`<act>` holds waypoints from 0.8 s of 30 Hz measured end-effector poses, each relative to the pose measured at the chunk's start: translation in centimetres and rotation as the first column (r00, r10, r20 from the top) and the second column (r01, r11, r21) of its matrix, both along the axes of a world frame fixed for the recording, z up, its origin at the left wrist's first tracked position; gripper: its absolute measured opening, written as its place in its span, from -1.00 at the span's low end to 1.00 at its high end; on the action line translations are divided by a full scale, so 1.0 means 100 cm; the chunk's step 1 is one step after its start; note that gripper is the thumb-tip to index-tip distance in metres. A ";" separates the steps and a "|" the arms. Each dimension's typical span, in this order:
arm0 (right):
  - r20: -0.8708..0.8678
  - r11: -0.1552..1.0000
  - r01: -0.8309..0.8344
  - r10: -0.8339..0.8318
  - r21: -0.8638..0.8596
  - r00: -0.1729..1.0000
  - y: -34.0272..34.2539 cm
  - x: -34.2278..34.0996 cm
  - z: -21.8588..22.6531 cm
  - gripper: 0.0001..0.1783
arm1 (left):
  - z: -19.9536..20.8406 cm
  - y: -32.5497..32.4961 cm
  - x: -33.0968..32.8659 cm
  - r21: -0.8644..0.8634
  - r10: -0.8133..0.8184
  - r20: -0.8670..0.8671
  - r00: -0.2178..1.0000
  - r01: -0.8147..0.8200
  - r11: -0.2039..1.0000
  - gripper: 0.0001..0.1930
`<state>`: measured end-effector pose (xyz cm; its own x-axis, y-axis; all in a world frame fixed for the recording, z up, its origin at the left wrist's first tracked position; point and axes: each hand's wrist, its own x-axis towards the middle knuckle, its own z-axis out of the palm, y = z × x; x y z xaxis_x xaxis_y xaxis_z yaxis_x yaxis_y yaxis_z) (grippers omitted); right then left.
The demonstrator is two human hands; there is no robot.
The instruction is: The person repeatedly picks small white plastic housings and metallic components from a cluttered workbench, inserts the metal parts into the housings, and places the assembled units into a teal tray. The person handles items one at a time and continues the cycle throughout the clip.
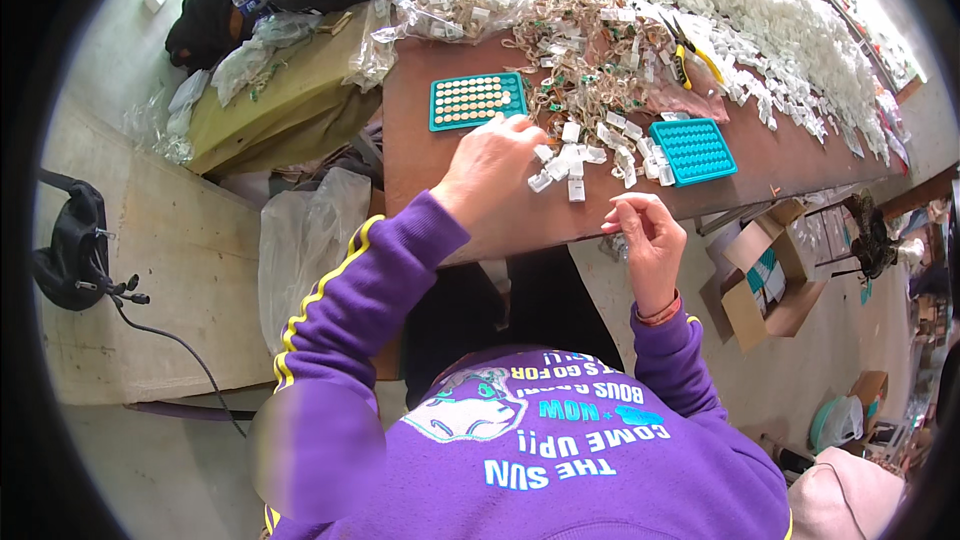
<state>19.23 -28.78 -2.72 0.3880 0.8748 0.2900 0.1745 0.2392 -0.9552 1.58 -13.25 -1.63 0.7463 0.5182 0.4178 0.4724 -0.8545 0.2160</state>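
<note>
In the head view, left hand (490,155) is beside a teal tray (433,112) of round discs (468,98); it should move lightly, I think, so discs stay seated. Right hand (648,238) has fingertips close together near white plastic pieces (570,158). What either grip pinches, I cannot tell. Second tray (692,152) shows teal hollows.
</note>
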 end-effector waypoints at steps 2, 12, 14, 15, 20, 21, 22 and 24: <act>0.018 1.000 0.004 -0.004 0.003 1.000 0.000 0.002 0.001 -0.89 | -0.003 0.006 0.010 0.068 -0.090 -0.057 0.994 0.094 0.993 -0.82; 0.623 0.962 0.230 -0.269 0.144 0.734 0.015 0.038 0.000 -0.82 | 0.015 0.033 -0.014 0.188 -0.204 -0.166 0.965 0.234 0.954 -0.82; 0.813 0.957 0.168 -0.290 0.237 0.506 0.029 0.043 -0.003 -0.80 | 0.022 0.037 -0.028 0.098 -0.156 -0.058 0.986 0.161 0.982 -0.83; 0.889 0.955 0.126 -0.295 0.267 0.352 0.036 0.046 -0.004 -0.80 | 0.022 0.037 -0.033 0.038 -0.086 -0.007 0.996 0.086 0.996 -0.81; 0.941 0.964 0.035 -0.263 0.262 0.214 0.060 0.051 -0.008 -0.88 | 0.014 0.034 -0.053 -0.375 0.219 0.230 0.948 -0.121 0.919 -0.64; 0.928 0.966 0.032 -0.254 0.255 0.273 0.064 0.050 -0.008 -0.91 | 0.011 0.032 -0.055 -0.477 0.272 0.270 0.924 -0.117 0.871 -0.63; 0.909 0.967 0.038 -0.252 0.254 0.332 0.068 0.050 -0.008 -0.94 | 0.009 0.031 -0.056 -0.666 0.339 0.306 0.890 -0.055 0.744 -0.62; 0.870 0.962 0.057 -0.267 0.268 0.415 0.076 0.049 -0.006 -0.94 | 0.004 0.024 -0.060 -0.821 0.414 0.505 0.757 0.274 0.501 -0.61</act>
<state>24.09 -21.23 -3.32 -0.0521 0.7196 0.6925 0.9534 0.2422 -0.1800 -4.44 -10.85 -1.28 0.4592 0.8861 0.0628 -0.0046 -0.0683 0.9977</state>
